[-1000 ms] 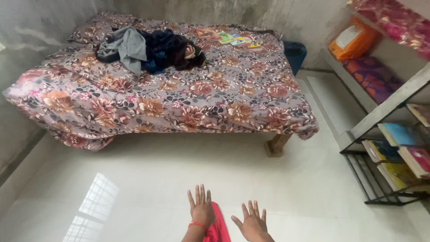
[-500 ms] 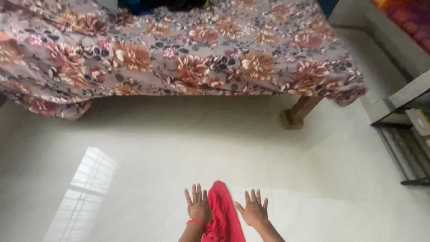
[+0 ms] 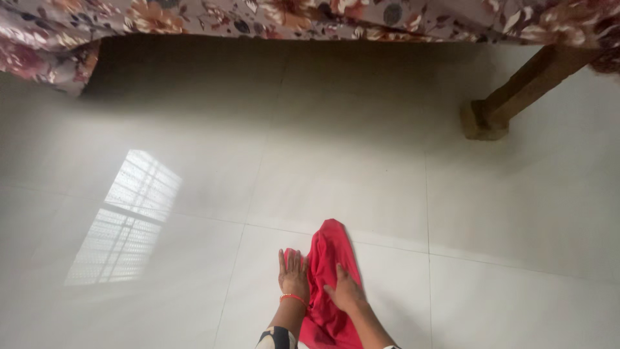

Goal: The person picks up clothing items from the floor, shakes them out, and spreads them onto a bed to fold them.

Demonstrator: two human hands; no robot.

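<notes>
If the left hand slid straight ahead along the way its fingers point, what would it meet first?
The left hand lies flat, fingers pointing toward the bed. Ahead is only bare tiled floor up to the shadow under the floral bedspread. The red cloth sits just to its right, probably outside that line; depth is uncertain.

floral bedspread [image 3: 310, 16] along top edge | wooden bed leg [image 3: 510, 97] at right | pale, seemingly tiled floor [image 3: 194, 161]

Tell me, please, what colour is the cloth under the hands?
The cloth is plain red, clearest in the head view.
</notes>
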